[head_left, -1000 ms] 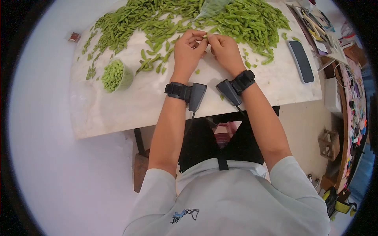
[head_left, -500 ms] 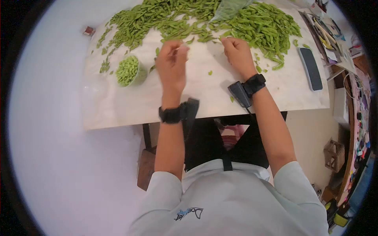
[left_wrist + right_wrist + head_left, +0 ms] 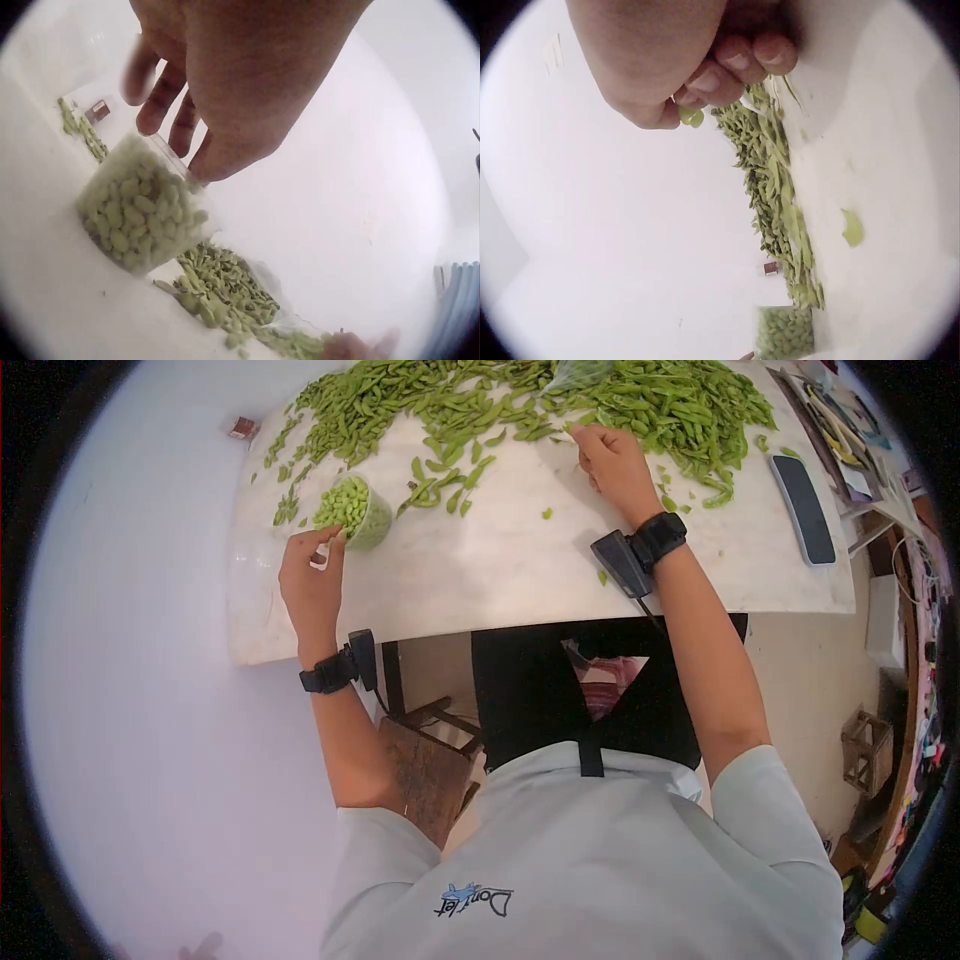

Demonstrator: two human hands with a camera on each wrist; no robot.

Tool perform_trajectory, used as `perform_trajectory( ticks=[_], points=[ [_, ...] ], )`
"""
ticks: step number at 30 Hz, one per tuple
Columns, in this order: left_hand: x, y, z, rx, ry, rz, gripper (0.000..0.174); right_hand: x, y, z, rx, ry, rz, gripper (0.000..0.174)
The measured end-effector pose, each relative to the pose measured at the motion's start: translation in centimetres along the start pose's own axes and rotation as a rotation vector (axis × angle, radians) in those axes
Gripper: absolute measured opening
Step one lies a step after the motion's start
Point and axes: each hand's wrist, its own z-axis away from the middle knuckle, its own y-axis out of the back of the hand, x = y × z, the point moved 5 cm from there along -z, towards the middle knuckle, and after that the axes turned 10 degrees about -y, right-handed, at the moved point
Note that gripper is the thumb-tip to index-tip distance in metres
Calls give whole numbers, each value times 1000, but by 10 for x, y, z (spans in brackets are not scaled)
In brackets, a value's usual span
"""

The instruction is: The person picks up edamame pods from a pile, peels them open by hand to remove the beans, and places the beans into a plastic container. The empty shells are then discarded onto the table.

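My left hand (image 3: 312,575) hangs over the near rim of a clear plastic cup (image 3: 375,525) nearly full of shelled green soybeans (image 3: 342,506). In the left wrist view its fingers (image 3: 155,112) point down at the rim, spread apart, with nothing visible between them. My right hand (image 3: 618,468) is raised beside the pods, its thumb and forefinger pinching a small green soybean pod (image 3: 691,116). Most of that pod is hidden by the fingers. Unshelled pods (image 3: 440,405) lie in a wide heap along the back, and a second pile (image 3: 690,420) lies behind the right hand.
A clear plastic bag (image 3: 580,374) rests among the pods at the back. On the right lies a phone (image 3: 803,510), with a stack of flat items and tools (image 3: 840,435) beyond. A few loose pods (image 3: 445,488) and a small bit of green (image 3: 547,513) dot the white table (image 3: 480,575).
Both hands were together at a pod a second ago. My left hand has moved left and nearer to me, over to the cup. The right has stayed by the pods, still pinching.
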Motion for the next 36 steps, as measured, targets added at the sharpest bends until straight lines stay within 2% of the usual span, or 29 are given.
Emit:
perform_trajectory(
  ticks=[5, 8, 10, 12, 14, 16, 17, 20, 24, 31, 34, 36],
  points=[
    [12, 4, -1, 23, 60, -56, 11, 3, -1, -2, -5, -5, -23, 42],
    [25, -6, -8, 295, 67, 326, 18, 2, -3, 0, -31, 6, -80, 38],
    [47, -33, -18, 242, 108, 498, 22, -1, -4, 0, -52, 20, -97, 37],
    [83, -74, -34, 58, 184, 662, 23, -9, -6, 6, -63, 2, -131, 39],
    [116, -119, -48, -21, 355, 940, 23, -14, -5, 8, -80, 5, -141, 41],
    [131, -164, -60, -124, 393, 1137, 23, -10, -7, 5, -112, 33, -137, 40],
    [134, -182, -63, -178, 408, 1231, 23, -9, -7, 3, -99, 113, -107, 37],
    [141, -207, -69, -264, 390, 1202, 23, -10, -8, 3, -128, 143, -22, 40],
    [136, -211, -67, -245, 424, 1399, 16, -8, -11, 2, -163, 108, 50, 40],
    [136, -208, -61, -243, 346, 1400, 10, -10, -11, 6, -200, -17, -7, 40],
    [143, -196, -63, -66, 302, 1306, 11, -7, -12, 7, -186, -24, -48, 40],
    [138, -198, -63, -28, 253, 1288, 12, -7, -12, 7, -175, -21, -51, 39]
  ],
)
